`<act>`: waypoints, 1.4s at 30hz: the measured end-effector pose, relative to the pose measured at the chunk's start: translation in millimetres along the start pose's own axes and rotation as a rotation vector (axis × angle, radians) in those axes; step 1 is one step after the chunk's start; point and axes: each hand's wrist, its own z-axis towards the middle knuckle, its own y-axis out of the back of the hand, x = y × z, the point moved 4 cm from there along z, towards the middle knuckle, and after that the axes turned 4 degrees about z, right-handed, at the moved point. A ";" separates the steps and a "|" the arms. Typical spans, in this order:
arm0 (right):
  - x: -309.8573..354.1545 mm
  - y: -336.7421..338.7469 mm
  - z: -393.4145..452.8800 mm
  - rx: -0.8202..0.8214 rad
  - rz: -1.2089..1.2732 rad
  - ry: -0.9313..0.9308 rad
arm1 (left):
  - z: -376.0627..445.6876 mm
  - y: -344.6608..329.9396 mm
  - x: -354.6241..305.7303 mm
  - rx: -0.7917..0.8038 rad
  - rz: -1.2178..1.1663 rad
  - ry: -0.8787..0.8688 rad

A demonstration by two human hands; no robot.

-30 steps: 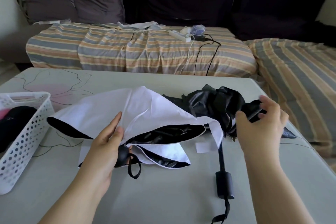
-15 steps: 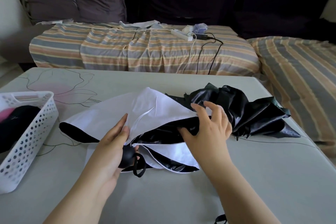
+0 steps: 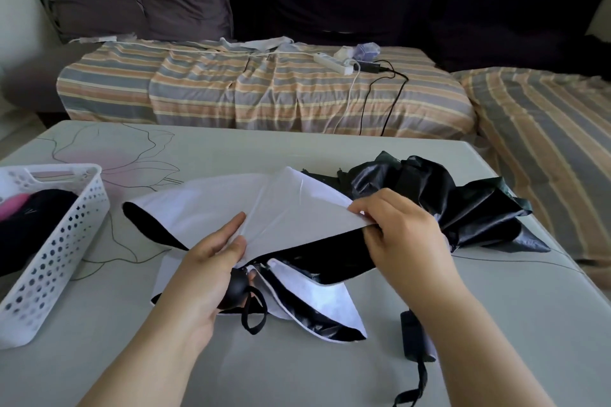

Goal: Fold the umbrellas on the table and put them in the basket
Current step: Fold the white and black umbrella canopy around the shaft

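Note:
A white umbrella [image 3: 231, 205] with a black lining lies collapsed but loose in the middle of the grey table [image 3: 297, 367]. My left hand [image 3: 201, 274] holds its black handle near the wrist strap, thumb and fingers lying on the white fabric. My right hand [image 3: 400, 241] pinches the edge of a white panel on the right. Behind it a black umbrella [image 3: 463, 208] lies crumpled, its black handle [image 3: 413, 337] showing beside my right forearm. The white perforated basket [image 3: 59, 241] stands at the left edge with dark and pink folded items inside.
A sofa with a striped cover [image 3: 264, 92] and dark cushions runs behind the table. A white power strip [image 3: 334, 63] with cables lies on it. The table's right edge is close to the black umbrella.
My right hand left the black umbrella, crossed to the white one and now pinches a panel edge. My left hand stayed on the handle. The view shifted slightly.

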 end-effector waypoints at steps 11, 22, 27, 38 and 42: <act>-22.4 14.2 -18.1 0.111 0.145 -0.667 | 9.5 17.9 -4.9 -0.054 -0.079 -0.032; 53.8 -36.4 -17.4 0.318 0.640 -0.585 | 0.2 -19.2 4.5 0.019 -0.094 -0.054; 60.4 -44.1 -20.5 0.394 0.525 -0.430 | -6.6 -27.9 3.2 0.103 -0.048 -0.089; 60.0 -44.4 -23.4 0.420 0.606 -0.511 | -12.7 -26.9 2.4 0.120 -0.067 -0.064; 38.3 -31.9 -22.8 0.293 0.583 -0.674 | -13.8 -26.3 -2.2 0.107 -0.069 -0.078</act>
